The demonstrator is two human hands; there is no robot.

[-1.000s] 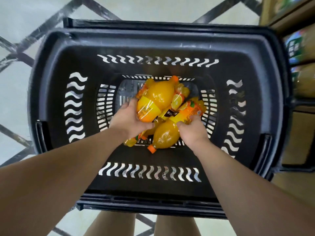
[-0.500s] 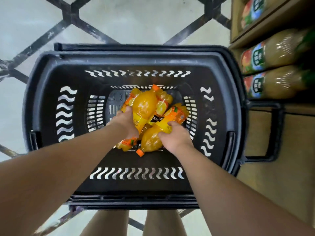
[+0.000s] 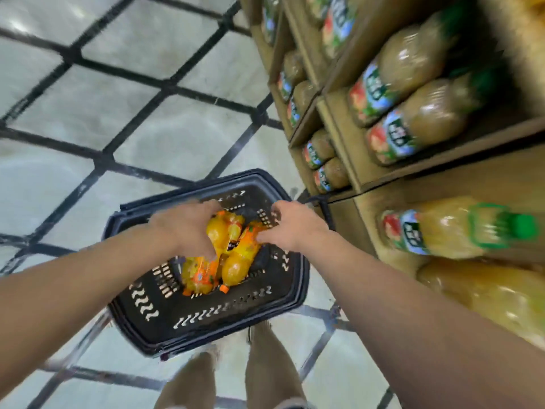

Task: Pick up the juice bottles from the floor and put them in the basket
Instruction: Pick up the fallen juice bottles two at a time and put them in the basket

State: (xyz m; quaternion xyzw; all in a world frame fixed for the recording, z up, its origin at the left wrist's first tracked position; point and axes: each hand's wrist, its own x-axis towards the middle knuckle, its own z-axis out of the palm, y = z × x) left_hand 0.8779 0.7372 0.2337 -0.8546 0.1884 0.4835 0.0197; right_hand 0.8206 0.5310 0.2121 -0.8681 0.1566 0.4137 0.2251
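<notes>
Both bare forearms are extended forward and downward over a dark basket (image 3: pixel 165 329) that stands on the floor (image 3: pixel 88 113). The left hand (image 3: pixel 188 228) is held palm down above the left part of the basket, its fingers (image 3: pixel 206 252) curled downward and touching the top of the juice bottles (image 3: pixel 227 255); whether a bottle is actually gripped cannot be told through the motion blur. The right hand (image 3: pixel 292 225) is held over the basket's right side, its fingers bent and resting against an orange label; a firm grasp cannot be confirmed either.

The juice bottles are found piled inside the basket, lying on their sides and against one another. They are filled with orange-yellow liquid, wrapped with orange and yellow labels, and closed with orange caps, one of which (image 3: pixel 224 288) is seen at the near end of the pile. A dark patch of label is noted between the hands, but its writing cannot be read.

To the right, wooden shelves (image 3: pixel 342 137) are stocked with lying bottles (image 3: pixel 413 125) bearing blue, red and green labels; one nearer bottle (image 3: pixel 460 228) is fitted with a green cap. Their lettering is blurred and cannot be read.
</notes>
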